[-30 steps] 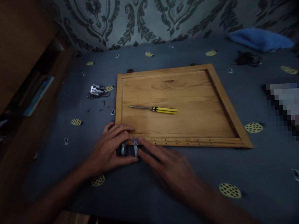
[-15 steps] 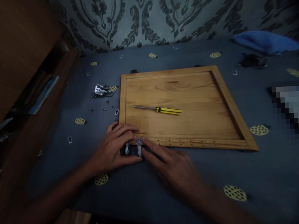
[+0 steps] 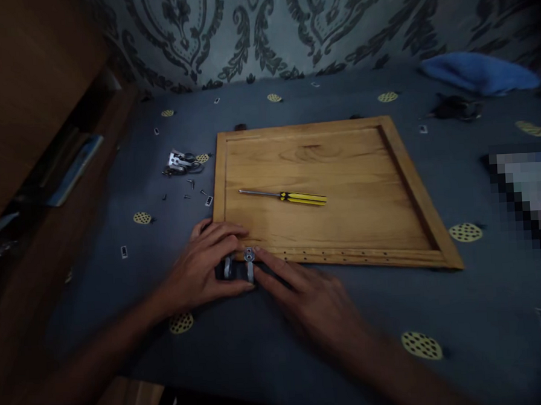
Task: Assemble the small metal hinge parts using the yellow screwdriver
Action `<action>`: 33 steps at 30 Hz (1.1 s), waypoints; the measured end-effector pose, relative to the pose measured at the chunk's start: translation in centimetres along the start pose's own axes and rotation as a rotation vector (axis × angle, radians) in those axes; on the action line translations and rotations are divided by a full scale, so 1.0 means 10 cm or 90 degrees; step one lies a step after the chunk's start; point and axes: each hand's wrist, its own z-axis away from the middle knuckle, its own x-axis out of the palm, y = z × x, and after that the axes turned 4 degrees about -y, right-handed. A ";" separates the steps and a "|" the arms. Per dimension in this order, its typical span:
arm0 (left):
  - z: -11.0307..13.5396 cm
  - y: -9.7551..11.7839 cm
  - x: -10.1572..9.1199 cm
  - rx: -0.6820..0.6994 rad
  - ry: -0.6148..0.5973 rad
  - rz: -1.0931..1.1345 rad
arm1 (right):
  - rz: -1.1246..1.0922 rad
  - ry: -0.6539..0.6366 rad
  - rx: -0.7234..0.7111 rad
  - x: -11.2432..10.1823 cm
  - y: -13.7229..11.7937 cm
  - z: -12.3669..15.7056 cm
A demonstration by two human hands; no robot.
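A small metal bracket (image 3: pixel 250 270) with a drilled end plate sits at the near left corner of a framed wooden panel (image 3: pixel 337 259). My left hand (image 3: pixel 205 263) is closed around it, fingers over the panel's frame and thumb below along the bracket. From the other side, my right hand (image 3: pixel 306 291) pinches it, one fingertip at the plate and another against its side. Part of the bracket is hidden by my fingers, and its exact kind is unclear. A yellow and black screwdriver (image 3: pixel 302 198) lies on the panel, its tip pointing left.
Left of the panel lie more metal fittings (image 3: pixel 181 162) and several loose screws (image 3: pixel 191 183). A blue cloth (image 3: pixel 481 73) and a dark object (image 3: pixel 456 107) rest at the back right. Wooden furniture (image 3: pixel 125 125) borders the left side. A patterned covering (image 3: pixel 252 34) rises behind.
The view has shifted very slightly. Both hands keep their places on the bracket, and the panel and screwdriver stay put.
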 end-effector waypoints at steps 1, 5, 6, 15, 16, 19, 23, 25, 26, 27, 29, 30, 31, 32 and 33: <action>0.00 0.00 0.00 -0.004 -0.002 0.001 | -0.001 -0.005 0.000 0.00 0.00 0.00; -0.01 0.00 -0.01 -0.011 -0.008 0.006 | 0.000 -0.023 0.003 -0.01 0.00 0.01; -0.01 0.00 -0.01 -0.008 -0.009 0.006 | 0.000 -0.023 0.002 -0.01 0.00 0.02; -0.01 0.00 -0.02 -0.006 -0.012 -0.004 | -0.016 -0.023 0.000 0.01 0.02 0.03; -0.01 0.00 -0.02 -0.004 -0.010 -0.004 | -0.017 -0.023 0.000 0.01 0.02 0.03; -0.01 0.00 -0.03 0.002 -0.010 -0.001 | -0.020 -0.019 0.004 0.00 0.02 0.02; 0.00 0.00 -0.04 -0.002 -0.022 -0.002 | -0.023 -0.024 0.006 0.01 0.02 0.02; 0.00 0.00 -0.04 -0.005 -0.027 -0.003 | -0.017 -0.022 0.008 0.02 0.02 0.02; 0.00 0.00 -0.04 -0.006 -0.028 -0.003 | -0.015 -0.021 0.010 0.02 0.02 0.02; 0.00 0.00 -0.04 -0.006 -0.028 -0.003 | -0.014 -0.019 0.011 0.02 0.01 0.02; 0.00 0.00 -0.04 -0.002 -0.023 -0.001 | -0.017 -0.019 0.010 0.02 0.01 0.02; 0.00 -0.01 -0.03 -0.001 -0.020 0.000 | -0.017 -0.021 0.010 0.02 0.01 0.02; 0.00 -0.01 -0.03 0.002 -0.018 0.000 | -0.015 -0.021 0.010 0.01 0.01 0.01; 0.00 -0.01 -0.03 0.003 -0.015 0.000 | -0.011 -0.022 0.010 0.01 0.01 0.01; 0.00 0.00 -0.03 0.004 -0.014 -0.001 | -0.007 -0.025 0.010 0.01 0.01 0.01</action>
